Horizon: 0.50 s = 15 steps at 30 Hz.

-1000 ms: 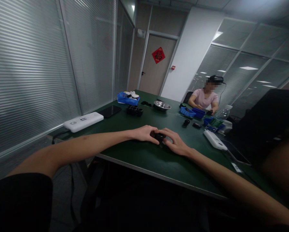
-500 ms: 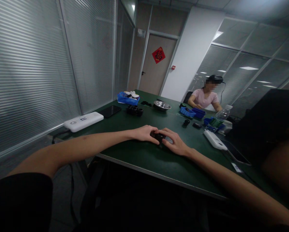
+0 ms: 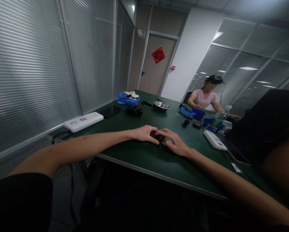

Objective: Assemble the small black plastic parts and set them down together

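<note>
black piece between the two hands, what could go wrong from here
The black piece could slip from the left hand and right hand and perhaps roll toward the near side of the green table.
A poor grip might go unnoticed, since the hands cover much of the piece in this view.

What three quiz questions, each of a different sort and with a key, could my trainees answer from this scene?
1. True or false: the left grip and the right grip both touch the dark object between them.

2. Which lies nearest the white device on the left?
A. metal bowl
B. black phone
C. red sign

3. Fill the gap: the clear bottle is to the person's ____.

Key: 1. True. 2. B. 3. Right.
</note>
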Each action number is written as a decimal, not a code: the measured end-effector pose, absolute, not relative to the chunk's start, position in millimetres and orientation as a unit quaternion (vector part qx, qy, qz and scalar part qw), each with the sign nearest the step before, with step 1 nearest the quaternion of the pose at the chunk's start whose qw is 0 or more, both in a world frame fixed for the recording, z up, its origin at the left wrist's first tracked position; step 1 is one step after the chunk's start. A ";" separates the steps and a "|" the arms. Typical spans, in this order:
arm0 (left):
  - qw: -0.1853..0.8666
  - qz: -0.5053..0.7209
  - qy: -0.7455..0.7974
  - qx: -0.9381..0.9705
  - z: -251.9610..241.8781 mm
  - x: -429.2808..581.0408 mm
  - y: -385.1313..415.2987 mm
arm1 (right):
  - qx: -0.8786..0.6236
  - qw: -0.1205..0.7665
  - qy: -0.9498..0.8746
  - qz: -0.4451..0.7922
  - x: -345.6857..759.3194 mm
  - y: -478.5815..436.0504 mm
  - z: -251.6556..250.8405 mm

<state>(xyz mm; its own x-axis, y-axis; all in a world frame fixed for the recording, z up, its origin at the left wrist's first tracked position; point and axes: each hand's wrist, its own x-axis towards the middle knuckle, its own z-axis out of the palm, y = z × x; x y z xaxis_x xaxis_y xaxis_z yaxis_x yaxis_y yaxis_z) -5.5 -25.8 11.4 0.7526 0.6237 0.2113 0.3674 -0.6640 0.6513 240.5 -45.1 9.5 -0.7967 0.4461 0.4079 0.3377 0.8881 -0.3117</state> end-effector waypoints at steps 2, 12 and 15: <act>0.298 0.214 0.278 0.887 10.8 -5.4 -25.2 | -0.209 0.240 -0.941 0.112 240.6 -45.2 9.7; 0.291 0.209 0.282 0.890 12.8 -5.2 -26.6 | -0.196 0.243 -0.943 0.113 241.9 -43.6 8.5; 0.293 0.210 0.282 0.889 12.8 -5.3 -26.8 | -0.192 0.249 -0.943 0.113 242.0 -43.5 8.7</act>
